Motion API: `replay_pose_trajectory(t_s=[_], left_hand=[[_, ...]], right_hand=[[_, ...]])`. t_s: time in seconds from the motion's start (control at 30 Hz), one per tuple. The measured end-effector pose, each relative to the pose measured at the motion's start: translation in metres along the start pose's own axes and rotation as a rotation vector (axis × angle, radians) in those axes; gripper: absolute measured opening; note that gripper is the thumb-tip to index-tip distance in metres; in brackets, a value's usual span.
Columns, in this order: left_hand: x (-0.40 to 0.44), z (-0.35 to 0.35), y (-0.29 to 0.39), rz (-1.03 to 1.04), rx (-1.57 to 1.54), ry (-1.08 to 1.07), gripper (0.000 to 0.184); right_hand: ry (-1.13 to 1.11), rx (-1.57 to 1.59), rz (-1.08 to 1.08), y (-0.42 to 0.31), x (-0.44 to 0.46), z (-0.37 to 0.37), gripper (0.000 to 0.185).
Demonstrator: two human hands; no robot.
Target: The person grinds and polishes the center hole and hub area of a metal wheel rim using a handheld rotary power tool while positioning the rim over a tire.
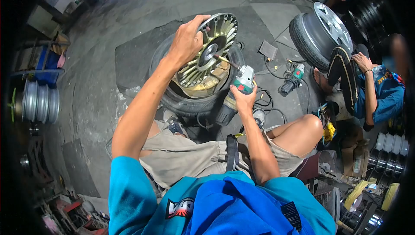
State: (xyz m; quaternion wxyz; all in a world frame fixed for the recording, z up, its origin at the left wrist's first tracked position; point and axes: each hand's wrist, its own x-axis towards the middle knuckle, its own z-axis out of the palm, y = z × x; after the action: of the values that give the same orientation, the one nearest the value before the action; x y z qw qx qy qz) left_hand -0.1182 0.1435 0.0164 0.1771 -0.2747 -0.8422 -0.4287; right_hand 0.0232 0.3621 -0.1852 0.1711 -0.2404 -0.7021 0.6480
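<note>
My left hand (186, 40) grips the upper edge of a many-spoked wheel face (212, 59), which is tilted up toward me. My right hand (244, 98) is wrapped around a green and grey electric grinder (245, 79). A thin shaft (225, 61) runs from the grinder to the spokes near the wheel's hub; whether its tip touches them I cannot tell. Below the wheel face sits a worn yellowish support (201, 90) inside a tire (183, 105) lying flat on the floor. My fingers partly cover the wheel's rim and the grinder's body.
A second grinder (295, 79) lies on the floor at right with its cable, near a dark square pad (268, 49). Beyond it stands a tired alloy wheel (320, 31), with another seated person (376, 88) beside it. Bare rims (39, 101) stand at left.
</note>
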Motion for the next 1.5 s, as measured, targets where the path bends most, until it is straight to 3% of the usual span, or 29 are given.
replay_pose_trajectory(t_s=[0.3,0.6,0.7,0.83,0.97,1.03,1.1,1.17,1.23,1.33,1.43,1.5], left_hand=[[0.000,0.001,0.000,0.004,0.011,0.008,0.053],[0.000,0.002,0.003,-0.013,-0.012,-0.002,0.052],[-0.001,0.003,0.000,-0.014,-0.020,0.011,0.053],[-0.004,0.001,0.001,-0.040,0.006,-0.003,0.055],[-0.007,0.000,0.003,-0.089,-0.024,-0.022,0.057],[-0.008,0.000,0.002,-0.040,0.005,-0.003,0.056],[-0.008,0.001,0.003,-0.033,0.002,-0.002,0.057],[-0.007,0.001,0.003,-0.024,-0.002,0.001,0.057],[-0.008,0.001,0.003,0.006,0.012,0.019,0.057],[-0.009,0.001,0.004,-0.025,-0.006,0.006,0.058],[-0.010,0.000,0.003,-0.013,-0.003,0.012,0.058],[-0.010,-0.001,0.005,-0.019,-0.001,0.009,0.058]], right_hand=[[0.002,-0.040,-0.064,-0.006,0.002,-0.001,0.084],[-0.036,-0.050,0.050,-0.031,-0.005,-0.004,0.084],[-0.048,-0.138,0.089,-0.002,-0.024,-0.006,0.083],[-0.268,0.130,0.265,-0.004,-0.041,-0.011,0.085],[-0.176,0.073,0.268,0.008,-0.032,-0.006,0.086],[-0.114,0.156,0.305,0.002,-0.025,-0.008,0.063],[-0.138,0.151,0.252,0.001,-0.024,-0.010,0.063],[-0.145,-0.051,0.175,0.005,-0.031,-0.010,0.080],[-0.169,0.025,0.207,0.009,-0.038,-0.010,0.075],[-0.282,0.226,0.320,0.012,-0.039,-0.008,0.047],[-0.107,0.140,0.251,0.028,-0.025,-0.001,0.046],[-0.141,0.155,0.272,0.032,-0.013,-0.005,0.051]])
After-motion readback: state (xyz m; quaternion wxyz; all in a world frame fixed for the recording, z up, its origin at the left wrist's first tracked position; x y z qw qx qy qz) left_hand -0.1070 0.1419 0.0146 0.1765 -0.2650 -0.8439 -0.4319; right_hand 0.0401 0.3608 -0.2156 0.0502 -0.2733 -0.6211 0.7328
